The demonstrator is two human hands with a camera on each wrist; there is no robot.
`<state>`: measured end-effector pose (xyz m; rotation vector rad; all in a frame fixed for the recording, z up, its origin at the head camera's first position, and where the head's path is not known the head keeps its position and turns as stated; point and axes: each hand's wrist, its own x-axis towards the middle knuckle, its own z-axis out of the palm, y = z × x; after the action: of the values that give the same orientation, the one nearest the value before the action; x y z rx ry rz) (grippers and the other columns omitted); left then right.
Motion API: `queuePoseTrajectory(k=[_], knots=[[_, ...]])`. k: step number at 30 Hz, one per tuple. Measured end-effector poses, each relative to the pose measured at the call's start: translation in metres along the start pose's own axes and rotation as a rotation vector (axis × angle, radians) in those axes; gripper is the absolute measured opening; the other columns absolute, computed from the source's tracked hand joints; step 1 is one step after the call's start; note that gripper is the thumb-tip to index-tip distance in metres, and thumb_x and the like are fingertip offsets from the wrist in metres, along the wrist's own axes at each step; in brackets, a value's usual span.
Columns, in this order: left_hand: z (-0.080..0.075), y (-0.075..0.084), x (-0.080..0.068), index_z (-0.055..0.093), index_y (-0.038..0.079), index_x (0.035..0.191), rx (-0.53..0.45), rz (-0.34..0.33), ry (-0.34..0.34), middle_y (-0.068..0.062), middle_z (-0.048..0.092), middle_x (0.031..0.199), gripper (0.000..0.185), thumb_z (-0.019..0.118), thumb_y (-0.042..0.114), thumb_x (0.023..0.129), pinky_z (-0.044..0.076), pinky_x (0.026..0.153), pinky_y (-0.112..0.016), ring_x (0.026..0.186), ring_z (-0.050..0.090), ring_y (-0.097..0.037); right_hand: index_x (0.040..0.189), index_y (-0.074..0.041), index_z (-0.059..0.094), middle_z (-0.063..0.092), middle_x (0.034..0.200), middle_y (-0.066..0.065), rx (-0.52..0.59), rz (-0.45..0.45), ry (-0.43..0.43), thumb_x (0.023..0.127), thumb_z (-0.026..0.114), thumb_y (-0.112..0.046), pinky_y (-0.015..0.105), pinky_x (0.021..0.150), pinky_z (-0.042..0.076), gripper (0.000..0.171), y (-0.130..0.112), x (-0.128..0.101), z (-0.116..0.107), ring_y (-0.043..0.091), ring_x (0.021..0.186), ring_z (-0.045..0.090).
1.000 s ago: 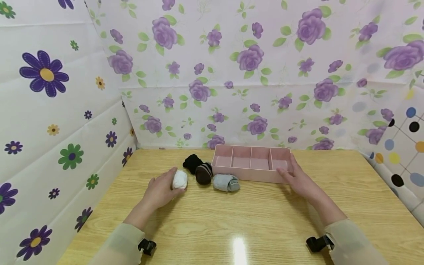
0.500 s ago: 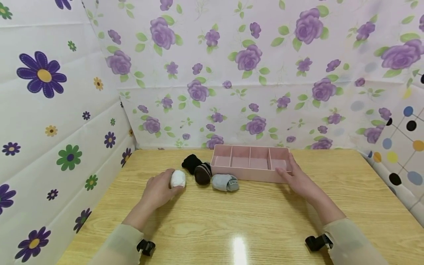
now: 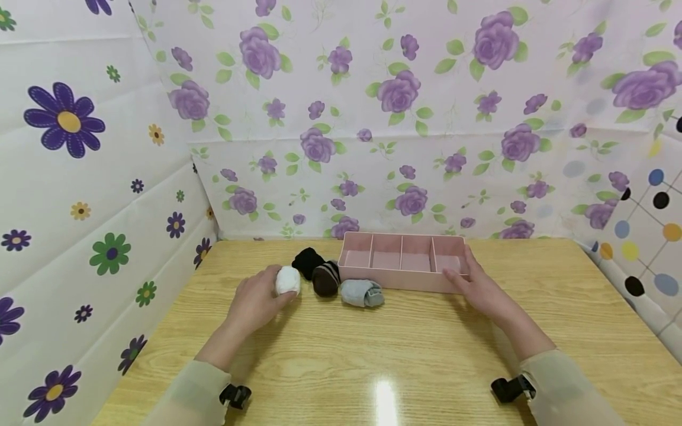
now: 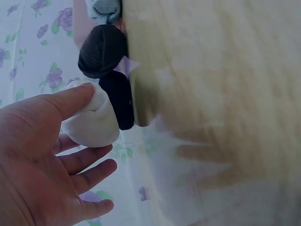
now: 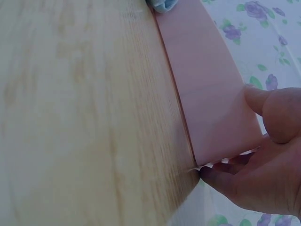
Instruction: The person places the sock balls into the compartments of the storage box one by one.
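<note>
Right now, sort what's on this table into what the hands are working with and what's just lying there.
In hand:
- white rolled sock, gripped by the left hand
- pink divided tray, right end held by the right hand

Lying about:
- black sock
- brown striped sock
- grey sock

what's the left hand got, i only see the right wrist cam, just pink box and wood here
Observer: The left hand holds a white rolled sock on the table.
Operator: any other socks near it
Observer: Three to its right: a black sock, a brown striped sock and a grey sock.
Operator: anything inside the box
Observer: The pink box has four compartments, and all look empty.
Operator: where's my hand on it
Observer: The right hand grips the box's right end.
</note>
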<state>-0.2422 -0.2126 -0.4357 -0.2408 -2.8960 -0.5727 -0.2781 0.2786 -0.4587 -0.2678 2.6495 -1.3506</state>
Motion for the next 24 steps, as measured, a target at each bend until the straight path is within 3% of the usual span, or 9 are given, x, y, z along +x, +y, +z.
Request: queuePoseTrajectory(k=[16,24], knots=[[-0.006,0.027,0.016,0.058,0.0,0.152,-0.067,0.007,0.029,-0.02,0.072,0.138,0.071,0.088,0.034,0.098,0.043,0.114,-0.066,0.123,0.069,-0.041,0.172,-0.009,-0.024,-0.014,0.178,0.031,-0.013,0.014,0.004,0.116,0.051,-0.054,0.078,0.126,0.008,0.104,0.0,0.0,0.0,0.062,0.161,0.0],[-0.009,0.048,0.03,0.058,0.001,0.154,-0.087,0.055,0.028,-0.018,0.072,0.14,0.072,0.088,0.036,0.099,0.044,0.114,-0.064,0.123,0.069,-0.04,0.172,-0.011,-0.025,-0.014,0.179,0.03,-0.015,0.018,0.002,0.115,0.051,-0.058,0.077,0.126,0.009,0.105,0.0,0.001,0.0,0.061,0.161,0.0]])
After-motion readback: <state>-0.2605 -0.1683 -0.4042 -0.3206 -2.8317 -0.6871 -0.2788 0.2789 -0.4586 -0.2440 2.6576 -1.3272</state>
